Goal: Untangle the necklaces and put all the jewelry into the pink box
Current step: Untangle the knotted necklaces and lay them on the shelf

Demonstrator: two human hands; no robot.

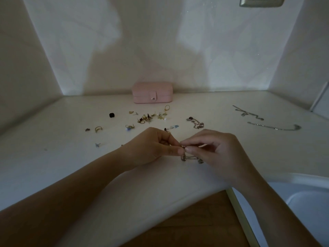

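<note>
A tangled silver necklace [191, 157] hangs low over the white counter [53, 157]. My left hand [153, 145] and my right hand [217, 148] both pinch it between thumb and fingertips. The pink box [152, 92] stands closed against the back wall, its snap tab facing me. Several gold earrings and rings [148, 116] lie scattered in front of the box. Another knotted chain [195, 123] lies right of them. Two straightened silver necklaces, one [247, 113] behind the other [275, 127], lie at the far right.
A small black piece [111, 115] and a gold ring [98, 129] lie at the left, with a tiny stud [97, 144] nearer me. A white basin [306, 202] sits at the lower right, past the counter's front edge. Walls close in on three sides.
</note>
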